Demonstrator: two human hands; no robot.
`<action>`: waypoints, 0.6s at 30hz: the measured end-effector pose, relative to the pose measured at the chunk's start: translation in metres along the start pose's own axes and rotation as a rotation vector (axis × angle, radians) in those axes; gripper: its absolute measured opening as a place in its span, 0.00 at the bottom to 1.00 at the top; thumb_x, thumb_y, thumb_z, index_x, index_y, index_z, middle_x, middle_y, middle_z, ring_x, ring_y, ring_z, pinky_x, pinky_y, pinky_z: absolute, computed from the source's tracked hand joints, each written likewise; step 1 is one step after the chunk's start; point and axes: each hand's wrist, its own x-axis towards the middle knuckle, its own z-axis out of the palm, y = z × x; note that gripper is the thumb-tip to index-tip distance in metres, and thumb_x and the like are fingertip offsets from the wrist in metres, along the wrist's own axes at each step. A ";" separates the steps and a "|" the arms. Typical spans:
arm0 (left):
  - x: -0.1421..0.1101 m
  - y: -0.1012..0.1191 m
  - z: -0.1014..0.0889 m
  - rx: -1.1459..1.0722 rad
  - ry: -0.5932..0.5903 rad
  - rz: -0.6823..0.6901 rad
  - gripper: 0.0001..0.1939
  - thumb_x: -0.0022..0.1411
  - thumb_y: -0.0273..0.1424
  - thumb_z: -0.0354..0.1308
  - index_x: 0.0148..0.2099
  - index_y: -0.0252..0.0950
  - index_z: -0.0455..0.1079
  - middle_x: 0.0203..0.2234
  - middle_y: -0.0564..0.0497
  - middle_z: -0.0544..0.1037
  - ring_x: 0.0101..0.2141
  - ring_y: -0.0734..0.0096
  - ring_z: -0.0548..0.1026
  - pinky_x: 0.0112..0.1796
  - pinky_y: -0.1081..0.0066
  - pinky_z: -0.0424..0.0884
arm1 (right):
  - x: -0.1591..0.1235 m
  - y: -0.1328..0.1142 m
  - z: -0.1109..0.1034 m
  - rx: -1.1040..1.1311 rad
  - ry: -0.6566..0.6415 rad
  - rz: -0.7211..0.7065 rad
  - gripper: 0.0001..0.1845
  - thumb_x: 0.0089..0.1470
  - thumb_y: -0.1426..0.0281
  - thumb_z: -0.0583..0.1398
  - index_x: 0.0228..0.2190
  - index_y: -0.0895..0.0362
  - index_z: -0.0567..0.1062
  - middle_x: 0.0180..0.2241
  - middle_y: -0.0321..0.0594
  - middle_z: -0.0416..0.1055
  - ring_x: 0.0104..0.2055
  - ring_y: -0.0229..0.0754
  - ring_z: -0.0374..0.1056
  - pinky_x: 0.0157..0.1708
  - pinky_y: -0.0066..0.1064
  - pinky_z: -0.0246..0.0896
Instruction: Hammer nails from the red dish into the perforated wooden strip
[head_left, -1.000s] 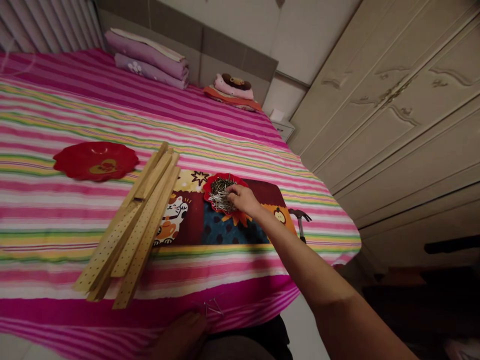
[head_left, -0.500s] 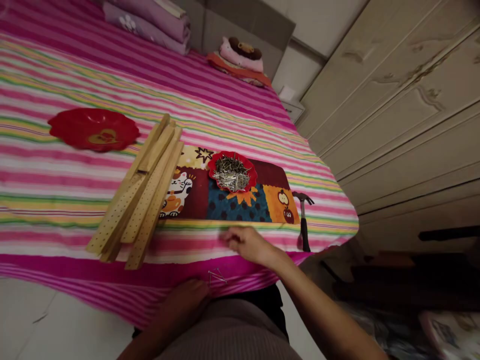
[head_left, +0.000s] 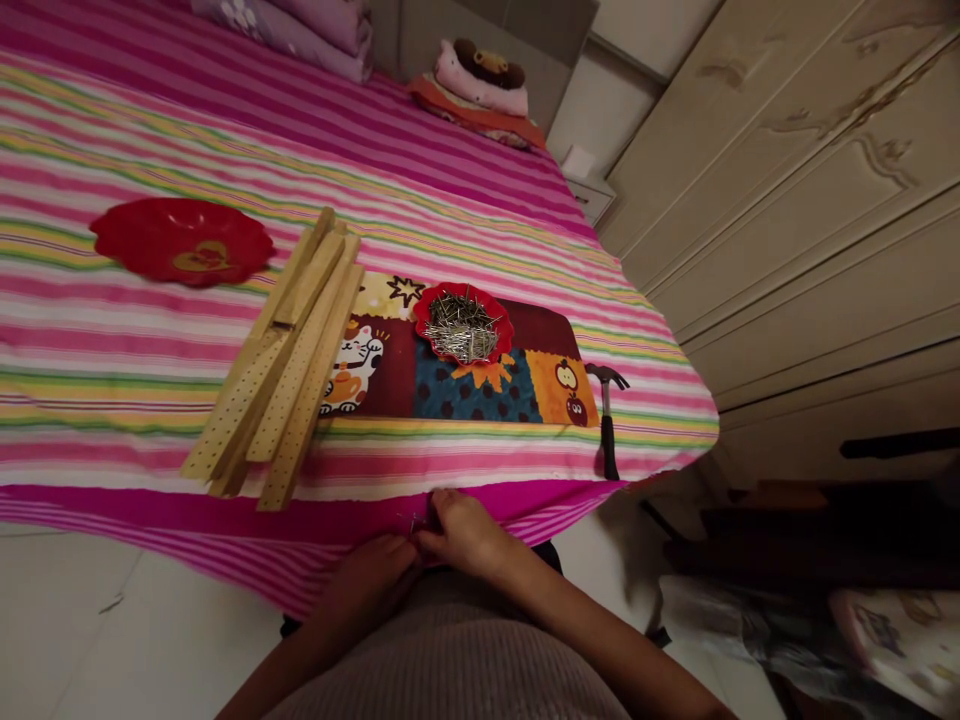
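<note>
A few thin nails [head_left: 411, 522] lie on the magenta edge of the bedspread, close to my body. My left hand [head_left: 384, 562] rests on the cloth just left of them, its fingers stretched out low and partly in shadow. From the right, my right hand [head_left: 466, 532] reaches to the nails, thumb and fingers apart; whether it touches them I cannot tell. Farther up, a small red scalloped dish [head_left: 510, 335] holds many dark and silvery nails. Left of it lies a stack of wooden strips [head_left: 289, 370] with rows of small holes.
The dish stands on a patterned mat [head_left: 480, 400]. A claw hammer [head_left: 608, 430] with a black handle lies right of the mat. At the left sits a larger red scalloped plate [head_left: 150, 235]. Folded bedding [head_left: 480, 85] lies at the back; a wardrobe [head_left: 787, 200] is on the right.
My right hand has come back toward my body, from over the striped cloth to the loose nails beside my left hand. The view has tilted slightly downward.
</note>
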 end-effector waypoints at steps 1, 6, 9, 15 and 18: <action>0.000 0.001 -0.001 -0.021 -0.009 0.001 0.14 0.65 0.31 0.44 0.35 0.36 0.71 0.30 0.49 0.77 0.32 0.70 0.73 0.33 0.72 0.66 | 0.001 -0.002 0.001 0.004 0.001 -0.007 0.15 0.51 0.61 0.61 0.36 0.59 0.71 0.37 0.46 0.72 0.36 0.44 0.66 0.33 0.30 0.55; -0.002 0.003 -0.003 -0.010 -0.017 -0.005 0.14 0.65 0.31 0.44 0.37 0.37 0.71 0.32 0.49 0.77 0.33 0.70 0.74 0.35 0.72 0.68 | 0.008 -0.006 0.009 -0.013 -0.003 -0.027 0.14 0.51 0.64 0.60 0.37 0.61 0.72 0.38 0.48 0.73 0.38 0.44 0.67 0.34 0.30 0.57; -0.001 0.000 0.000 0.000 0.003 0.004 0.15 0.65 0.31 0.43 0.37 0.36 0.71 0.31 0.49 0.77 0.33 0.70 0.73 0.35 0.72 0.68 | 0.015 -0.009 0.012 -0.031 -0.016 -0.057 0.11 0.51 0.68 0.60 0.36 0.61 0.74 0.38 0.48 0.74 0.37 0.44 0.67 0.34 0.30 0.57; -0.001 -0.011 0.014 0.016 0.064 0.021 0.16 0.65 0.32 0.42 0.34 0.36 0.70 0.28 0.48 0.76 0.30 0.69 0.72 0.32 0.71 0.66 | 0.021 -0.008 0.016 -0.002 -0.093 -0.106 0.06 0.49 0.75 0.59 0.29 0.60 0.77 0.32 0.42 0.75 0.32 0.39 0.67 0.30 0.26 0.56; -0.001 -0.011 0.015 0.065 0.017 0.000 0.16 0.65 0.30 0.42 0.34 0.35 0.71 0.29 0.48 0.76 0.31 0.68 0.73 0.33 0.70 0.66 | 0.018 -0.002 0.015 -0.009 -0.104 -0.198 0.06 0.49 0.76 0.60 0.30 0.59 0.77 0.34 0.41 0.74 0.35 0.39 0.67 0.33 0.25 0.57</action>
